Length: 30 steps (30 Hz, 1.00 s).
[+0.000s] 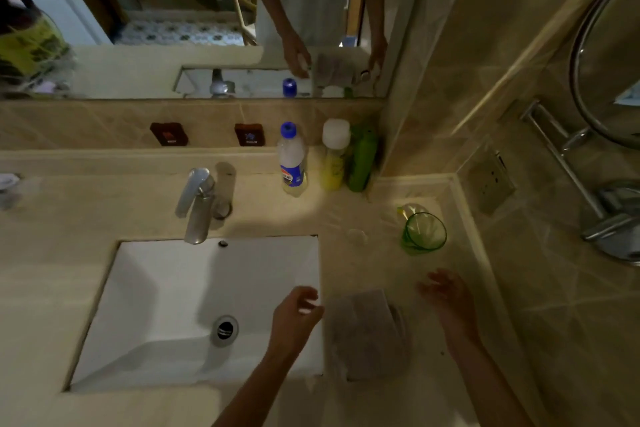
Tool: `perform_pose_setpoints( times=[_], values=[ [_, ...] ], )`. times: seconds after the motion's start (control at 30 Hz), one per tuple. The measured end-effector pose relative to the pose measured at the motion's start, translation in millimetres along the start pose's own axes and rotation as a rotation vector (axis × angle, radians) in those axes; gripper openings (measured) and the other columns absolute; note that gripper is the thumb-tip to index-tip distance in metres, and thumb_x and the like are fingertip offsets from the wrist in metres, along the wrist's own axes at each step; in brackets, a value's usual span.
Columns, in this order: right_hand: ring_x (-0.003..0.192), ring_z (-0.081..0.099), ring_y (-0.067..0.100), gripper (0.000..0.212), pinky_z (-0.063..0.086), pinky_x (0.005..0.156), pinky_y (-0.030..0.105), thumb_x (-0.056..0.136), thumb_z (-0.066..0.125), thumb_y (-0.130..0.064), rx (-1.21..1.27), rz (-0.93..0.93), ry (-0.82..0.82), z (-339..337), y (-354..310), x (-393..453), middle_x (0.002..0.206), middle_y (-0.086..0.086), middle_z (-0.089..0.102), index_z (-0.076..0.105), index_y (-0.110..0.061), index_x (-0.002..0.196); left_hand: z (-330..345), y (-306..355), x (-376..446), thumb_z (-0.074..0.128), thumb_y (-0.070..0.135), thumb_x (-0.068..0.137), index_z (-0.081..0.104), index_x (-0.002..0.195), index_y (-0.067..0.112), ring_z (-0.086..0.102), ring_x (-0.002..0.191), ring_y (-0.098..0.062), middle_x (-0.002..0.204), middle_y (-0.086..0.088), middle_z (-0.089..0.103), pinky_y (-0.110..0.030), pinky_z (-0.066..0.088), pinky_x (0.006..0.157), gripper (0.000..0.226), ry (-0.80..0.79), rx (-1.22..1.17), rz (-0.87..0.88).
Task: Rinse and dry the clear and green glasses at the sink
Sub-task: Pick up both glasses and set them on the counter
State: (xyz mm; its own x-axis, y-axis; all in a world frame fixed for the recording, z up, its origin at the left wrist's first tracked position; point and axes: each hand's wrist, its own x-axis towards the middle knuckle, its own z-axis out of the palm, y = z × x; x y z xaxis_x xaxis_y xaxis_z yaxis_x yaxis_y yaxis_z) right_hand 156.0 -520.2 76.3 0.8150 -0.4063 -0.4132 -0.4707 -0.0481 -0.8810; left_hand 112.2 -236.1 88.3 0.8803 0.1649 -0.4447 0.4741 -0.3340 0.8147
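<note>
Green glass [423, 234] near counter's wall edge; hands [298, 312] flank towel [369, 333].

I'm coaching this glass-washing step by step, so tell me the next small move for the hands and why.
Probably reach the right hand forward to the green glass. Both hands are empty and open, the left hand over the sink's right edge, the grey towel lying between them. The green glass stands untouched on the counter just beyond the right hand, and the tap shows no water running.

bare forearms, left hand [294, 317], right hand [450, 298]
</note>
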Motion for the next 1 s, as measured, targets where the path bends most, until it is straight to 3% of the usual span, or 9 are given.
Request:
perform_pose_setpoints(
  times=[0.17, 0.27, 0.37, 0.47, 0.57, 0.63, 0.7, 0.8, 1.0],
  values=[
    [0.108, 0.054, 0.02, 0.072, 0.048, 0.071, 0.027, 0.067, 0.084, 0.004, 0.056, -0.026, 0.046, 14.1, -8.0, 27.5, 0.12, 0.004, 0.053, 0.052, -0.011, 0.129, 34.5, 37.3, 48.6, 0.081, 0.011, 0.082, 0.05, 0.139, 0.015, 0.061, 0.108, -0.015, 0.126, 0.0, 0.059, -0.027, 0.058, 0.086, 0.064, -0.074, -0.08, 0.034],
    [0.107, 0.054, 0.019, 0.086, 0.05, 0.07, 0.026, 0.062, 0.086, 0.006, 0.097, -0.014, 0.055, 22.9, -11.9, 41.6, 0.122, 0.003, 0.051, 0.045, -0.014, 0.136, 48.8, 44.1, 75.6, 0.091, 0.011, 0.07, 0.035, 0.142, 0.025, 0.056, 0.11, -0.006, 0.127, 0.012, 0.05, -0.021, 0.055, 0.088, 0.092, -0.142, -0.089, 0.052],
    [0.098, 0.055, 0.017, 0.087, 0.054, 0.061, 0.017, 0.059, 0.086, 0.012, 0.087, -0.046, 0.058, 27.2, -10.9, 53.7, 0.122, 0.007, 0.055, 0.046, -0.012, 0.133, 61.4, 45.6, 97.4, 0.096, 0.026, 0.06, 0.028, 0.151, 0.029, 0.052, 0.128, -0.017, 0.144, 0.003, 0.047, -0.034, 0.056, 0.097, 0.114, -0.154, -0.077, 0.066],
    [0.1, 0.062, 0.023, 0.091, 0.057, 0.062, 0.018, 0.055, 0.089, 0.01, 0.057, -0.072, 0.063, 33.4, -10.6, 64.2, 0.128, 0.012, 0.059, 0.048, -0.009, 0.135, 71.4, 55.8, 109.4, 0.095, 0.01, 0.063, 0.026, 0.152, 0.021, 0.045, 0.131, -0.016, 0.146, 0.004, 0.04, -0.021, 0.053, 0.094, 0.114, -0.139, -0.072, 0.099],
    [0.105, 0.06, 0.007, 0.096, 0.05, 0.067, 0.004, 0.055, 0.086, 0.016, 0.077, -0.084, 0.081, 39.0, -17.1, 71.8, 0.132, 0.013, 0.056, 0.043, -0.003, 0.139, 79.1, 59.5, 117.5, 0.099, 0.018, 0.053, 0.032, 0.152, 0.012, 0.044, 0.138, -0.024, 0.151, -0.005, 0.043, -0.044, 0.044, 0.112, 0.12, -0.053, -0.019, 0.14],
    [0.112, 0.053, 0.009, 0.099, 0.044, 0.067, -0.002, 0.057, 0.087, 0.013, 0.065, -0.093, 0.093, 43.2, -23.0, 73.7, 0.131, 0.006, 0.054, 0.04, -0.006, 0.142, 82.1, 59.4, 122.1, 0.1, 0.023, 0.05, 0.031, 0.153, 0.012, 0.043, 0.139, -0.026, 0.152, -0.007, 0.043, -0.048, 0.041, 0.114, 0.125, 0.001, -0.014, 0.148],
    [0.119, 0.052, 0.015, 0.102, 0.046, 0.074, 0.004, 0.055, 0.09, 0.007, 0.046, -0.107, 0.09, 44.9, -23.6, 77.9, 0.134, 0.004, 0.054, 0.041, -0.011, 0.143, 84.3, 61.7, 125.1, 0.1, 0.032, 0.046, 0.034, 0.151, 0.014, 0.046, 0.137, -0.026, 0.15, -0.007, 0.046, -0.05, 0.042, 0.113, 0.125, 0.031, -0.022, 0.156],
    [0.119, 0.056, 0.022, 0.101, 0.048, 0.084, 0.028, 0.053, 0.093, 0.002, 0.025, -0.043, 0.099, 45.9, -26.1, 80.6, 0.132, 0.007, 0.057, 0.044, -0.011, 0.14, 85.5, 63.0, 128.1, 0.099, 0.034, 0.049, 0.043, 0.144, 0.016, 0.051, 0.131, -0.027, 0.143, -0.007, 0.053, -0.051, 0.045, 0.109, 0.112, 0.037, 0.004, 0.167],
    [0.117, 0.059, 0.03, 0.09, 0.052, 0.093, 0.045, 0.047, 0.094, -0.007, -0.018, -0.009, 0.089, 44.0, -45.4, 83.5, 0.127, 0.012, 0.06, 0.054, -0.011, 0.128, 78.1, 74.3, 137.2, 0.098, 0.028, 0.057, 0.048, 0.135, 0.015, 0.06, 0.12, -0.025, 0.13, -0.006, 0.06, -0.048, 0.053, 0.101, 0.093, 0.007, -0.052, 0.098]
  ],
)
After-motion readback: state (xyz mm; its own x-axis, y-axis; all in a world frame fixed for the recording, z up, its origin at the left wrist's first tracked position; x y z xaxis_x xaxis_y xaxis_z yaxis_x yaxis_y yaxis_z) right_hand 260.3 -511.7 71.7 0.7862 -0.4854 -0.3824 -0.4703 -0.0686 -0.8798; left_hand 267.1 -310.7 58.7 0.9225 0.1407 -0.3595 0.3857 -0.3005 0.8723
